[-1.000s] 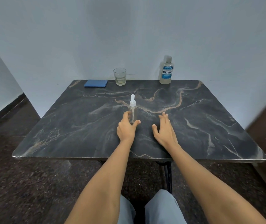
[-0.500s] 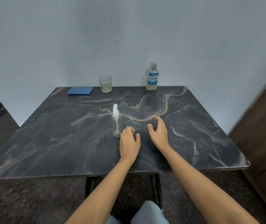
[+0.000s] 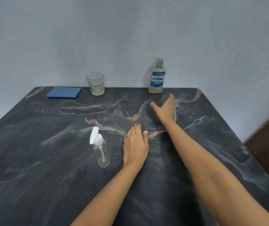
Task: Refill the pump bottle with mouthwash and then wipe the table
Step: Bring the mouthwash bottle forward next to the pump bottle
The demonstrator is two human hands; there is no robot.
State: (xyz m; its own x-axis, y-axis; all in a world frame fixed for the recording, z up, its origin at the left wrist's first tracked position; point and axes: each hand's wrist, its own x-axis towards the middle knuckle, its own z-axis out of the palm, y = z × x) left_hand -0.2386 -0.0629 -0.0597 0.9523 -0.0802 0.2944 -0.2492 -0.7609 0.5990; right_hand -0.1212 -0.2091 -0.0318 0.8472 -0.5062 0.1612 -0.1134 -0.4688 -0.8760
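Right hand (image 3: 166, 110) nearer mouthwash bottle (image 3: 157, 76) (apart)

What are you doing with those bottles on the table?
The right hand reaches, open, toward the mouthwash bottle by the wall, not touching it. The left hand rests empty beside the clear pump bottle, which looks empty. A glass and a folded blue cloth wait at the back.

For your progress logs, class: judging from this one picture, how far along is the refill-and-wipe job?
Barely begun. Done: nothing visible; the pump bottle looks empty with its pump on. In hand: the right hand, open, reaches toward the capped mouthwash; the left hand lies on the table beside the pump bottle, holding nothing. Left: opening, pouring, then wiping with the folded cloth.
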